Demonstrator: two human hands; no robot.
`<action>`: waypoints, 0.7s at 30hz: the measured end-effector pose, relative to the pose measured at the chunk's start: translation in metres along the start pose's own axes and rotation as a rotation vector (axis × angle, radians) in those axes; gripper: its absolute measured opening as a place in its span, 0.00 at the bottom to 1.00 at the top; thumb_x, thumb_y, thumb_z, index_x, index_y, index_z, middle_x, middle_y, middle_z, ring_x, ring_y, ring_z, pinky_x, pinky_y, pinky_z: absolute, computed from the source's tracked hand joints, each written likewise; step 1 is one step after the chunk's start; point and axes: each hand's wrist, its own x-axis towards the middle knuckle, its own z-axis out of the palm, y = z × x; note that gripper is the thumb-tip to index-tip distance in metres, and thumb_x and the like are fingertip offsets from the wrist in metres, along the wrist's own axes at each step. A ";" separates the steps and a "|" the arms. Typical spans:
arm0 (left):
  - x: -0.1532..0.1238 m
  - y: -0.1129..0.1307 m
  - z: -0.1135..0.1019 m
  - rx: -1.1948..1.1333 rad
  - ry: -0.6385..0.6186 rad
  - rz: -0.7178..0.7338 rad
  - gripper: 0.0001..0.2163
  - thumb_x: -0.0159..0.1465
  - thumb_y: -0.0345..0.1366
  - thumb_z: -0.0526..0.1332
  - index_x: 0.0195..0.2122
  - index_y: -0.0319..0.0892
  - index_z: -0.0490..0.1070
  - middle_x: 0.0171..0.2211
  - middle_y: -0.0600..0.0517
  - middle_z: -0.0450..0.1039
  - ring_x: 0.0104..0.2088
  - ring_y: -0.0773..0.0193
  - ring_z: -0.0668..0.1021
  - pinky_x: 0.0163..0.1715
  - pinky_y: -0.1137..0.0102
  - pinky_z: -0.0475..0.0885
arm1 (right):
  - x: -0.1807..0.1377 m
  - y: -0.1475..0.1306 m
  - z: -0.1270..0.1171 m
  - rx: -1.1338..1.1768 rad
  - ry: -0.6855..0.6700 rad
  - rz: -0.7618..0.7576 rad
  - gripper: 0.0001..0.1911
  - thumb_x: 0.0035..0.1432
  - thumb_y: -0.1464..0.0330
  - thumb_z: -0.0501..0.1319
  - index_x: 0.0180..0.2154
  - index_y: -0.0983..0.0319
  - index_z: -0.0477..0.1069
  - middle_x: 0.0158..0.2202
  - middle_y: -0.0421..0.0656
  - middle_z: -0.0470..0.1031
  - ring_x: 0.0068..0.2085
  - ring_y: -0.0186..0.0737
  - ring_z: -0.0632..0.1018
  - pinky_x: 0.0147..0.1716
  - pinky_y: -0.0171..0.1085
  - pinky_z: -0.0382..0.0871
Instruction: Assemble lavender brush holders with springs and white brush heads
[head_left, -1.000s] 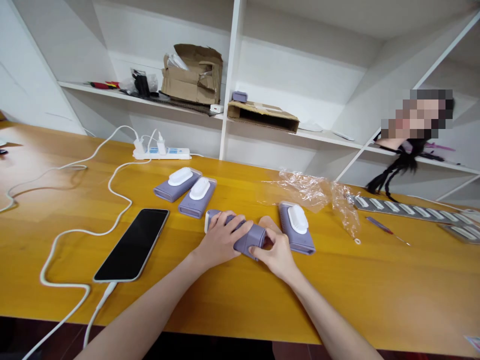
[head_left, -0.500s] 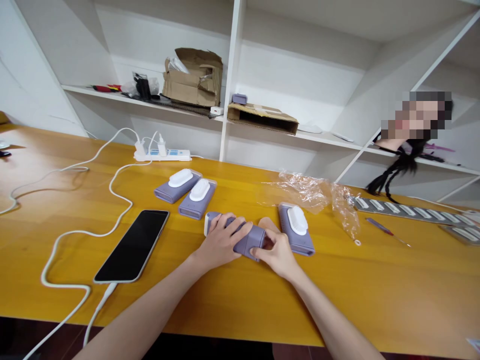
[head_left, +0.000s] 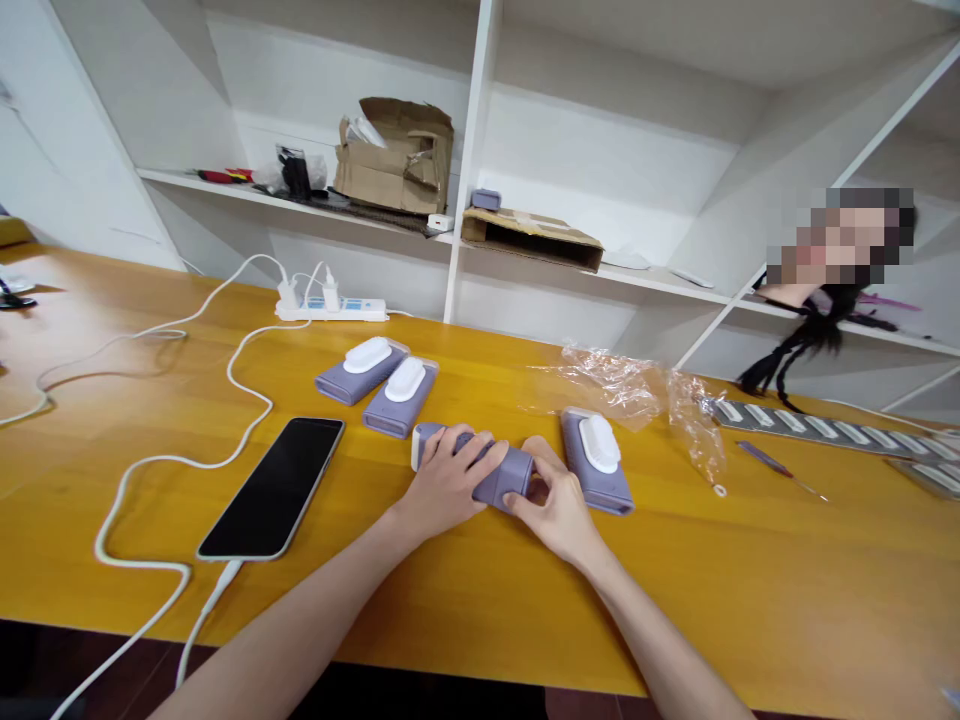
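Note:
A purple device [head_left: 504,476] lies on the yellow wooden table [head_left: 750,580] right in front of me. My left hand [head_left: 442,485] is wrapped over its top and left part. My right hand [head_left: 551,505] grips its right end, fingers curled round it. Just right of my right hand lies another purple device [head_left: 596,460] with a white cap on top. Two more of the same kind [head_left: 361,367] [head_left: 400,394] lie side by side a little further back on the left.
A black phone [head_left: 274,487] lies at the left on a white charging cable [head_left: 150,465] that runs to a power strip [head_left: 332,307]. Crumpled clear plastic [head_left: 637,385], a small screwdriver [head_left: 780,470] and trays of parts [head_left: 825,428] lie at the right. Shelves behind hold cardboard boxes [head_left: 394,155].
Both hands stay on the purple device in about the same grip. The view has shifted slightly; nothing on the table has moved.

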 end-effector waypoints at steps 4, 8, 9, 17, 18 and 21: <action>0.000 0.002 0.001 0.009 -0.007 -0.022 0.25 0.54 0.41 0.61 0.54 0.47 0.63 0.50 0.47 0.68 0.51 0.50 0.65 0.50 0.58 0.54 | -0.003 -0.004 0.004 -0.020 0.059 -0.012 0.15 0.46 0.70 0.56 0.39 0.65 0.67 0.30 0.42 0.70 0.27 0.36 0.72 0.26 0.34 0.67; 0.000 0.004 0.001 0.008 -0.011 -0.045 0.24 0.55 0.41 0.60 0.55 0.47 0.63 0.50 0.48 0.68 0.50 0.50 0.65 0.49 0.57 0.55 | -0.005 -0.005 0.011 -0.100 0.175 0.004 0.21 0.45 0.72 0.55 0.45 0.64 0.64 0.33 0.44 0.73 0.29 0.39 0.75 0.28 0.35 0.69; 0.000 0.005 0.001 0.007 -0.010 -0.049 0.24 0.56 0.41 0.59 0.55 0.47 0.63 0.50 0.48 0.68 0.50 0.50 0.65 0.49 0.57 0.55 | -0.005 -0.006 0.012 -0.123 0.184 -0.004 0.21 0.45 0.72 0.54 0.45 0.63 0.64 0.33 0.44 0.74 0.30 0.41 0.75 0.28 0.36 0.70; -0.001 0.006 0.001 -0.017 -0.034 -0.065 0.22 0.58 0.41 0.56 0.55 0.47 0.62 0.51 0.48 0.68 0.52 0.50 0.64 0.50 0.56 0.52 | -0.006 -0.006 0.011 -0.156 0.168 -0.028 0.20 0.46 0.71 0.54 0.45 0.64 0.64 0.35 0.46 0.75 0.36 0.45 0.77 0.35 0.40 0.72; -0.001 0.006 0.001 -0.016 -0.038 -0.073 0.22 0.58 0.41 0.56 0.55 0.47 0.62 0.52 0.48 0.68 0.52 0.50 0.64 0.50 0.56 0.52 | -0.006 -0.004 0.011 -0.146 0.162 -0.037 0.20 0.47 0.71 0.55 0.45 0.63 0.64 0.35 0.46 0.75 0.36 0.45 0.77 0.36 0.40 0.73; 0.000 0.006 -0.003 -0.033 -0.048 -0.088 0.23 0.58 0.41 0.56 0.56 0.47 0.62 0.52 0.47 0.67 0.53 0.49 0.63 0.52 0.55 0.51 | -0.005 0.002 0.012 -0.119 0.155 -0.070 0.21 0.47 0.70 0.56 0.46 0.62 0.63 0.36 0.45 0.75 0.35 0.43 0.78 0.37 0.40 0.73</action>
